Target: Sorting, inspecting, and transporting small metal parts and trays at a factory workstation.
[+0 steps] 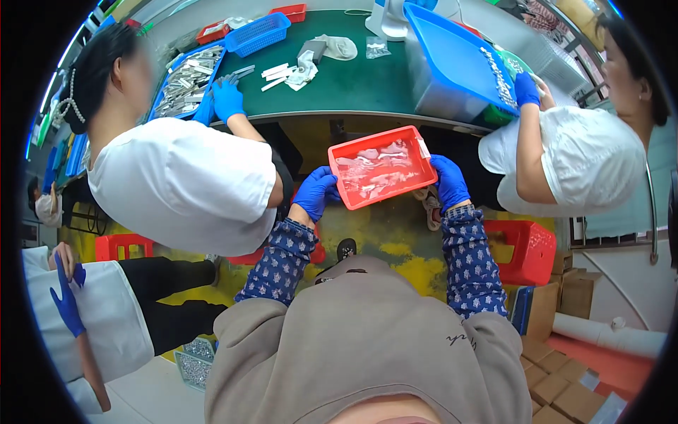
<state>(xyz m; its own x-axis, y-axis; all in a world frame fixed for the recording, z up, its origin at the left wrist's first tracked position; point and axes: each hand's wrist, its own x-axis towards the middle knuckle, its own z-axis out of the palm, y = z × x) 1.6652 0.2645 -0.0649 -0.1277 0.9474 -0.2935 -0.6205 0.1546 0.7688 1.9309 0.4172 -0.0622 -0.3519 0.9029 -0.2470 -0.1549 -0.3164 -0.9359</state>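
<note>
In front of me I hold a shallow red plastic tray [345, 200] by its two short sides, above the floor and short of the green table. Blue-gloved, my left hand [315, 192] grips the tray's left edge. On the opposite side my right hand [450, 182], in a blue glove too, closes on the right edge, below a small pale label on the rim. Inside the tray lie thin, whitish, crumpled pieces [385, 159] that look like clear plastic; their kind is hard to make out. Patterned navy sleeves cover both my forearms.
The green table [339, 92] crosses ahead, with a blue tray of metal parts [185, 83], a blue basket [258, 35] and a large blue tray [452, 53]. A co-worker [183, 177] sits left, another [565, 155] right, and one stands lower left. Red stools [526, 251] and cardboard boxes [558, 381] flank me.
</note>
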